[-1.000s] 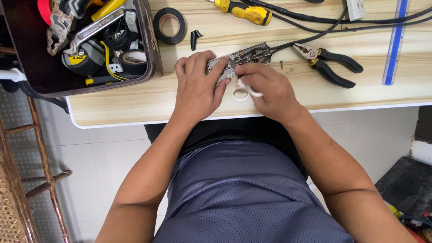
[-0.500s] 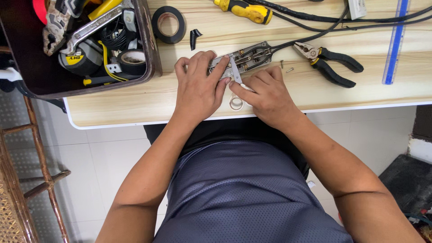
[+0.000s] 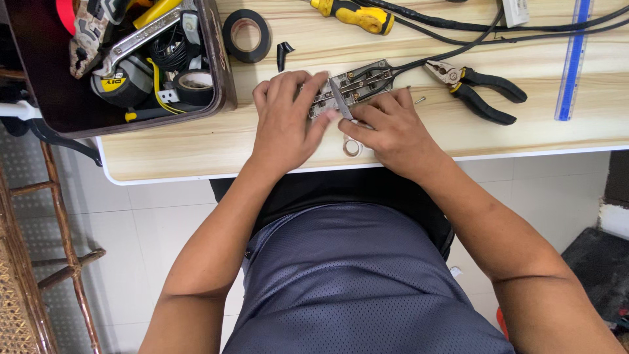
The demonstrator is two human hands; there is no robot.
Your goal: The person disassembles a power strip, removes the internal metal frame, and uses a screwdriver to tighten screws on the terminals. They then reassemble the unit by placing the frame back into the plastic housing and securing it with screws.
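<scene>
A grey metal switch unit (image 3: 362,80) with screws and contacts lies on the wooden table (image 3: 196,141), with a black cable running from its right end. My left hand (image 3: 285,121) rests on its left end and pins it down with the fingers. My right hand (image 3: 393,131) grips small scissors (image 3: 339,99). The thin blade points up onto the unit between my hands, and the round handle loop shows below my fingers. Part of the unit is hidden under my left fingers.
A dark tool tray (image 3: 219,72) holding tape measures, tape rolls and a wrench stands at the left. A black tape roll (image 3: 247,34), a tape scrap (image 3: 283,54), a yellow screwdriver (image 3: 354,14), black-handled pliers (image 3: 478,95), black cables (image 3: 458,27) and a blue ruler (image 3: 573,59) lie behind. A rattan chair (image 3: 26,262) stands beside me.
My right hand has shifted up towards the unit and raised the scissors, so the blade now stands over the contacts. My left hand has kept its hold.
</scene>
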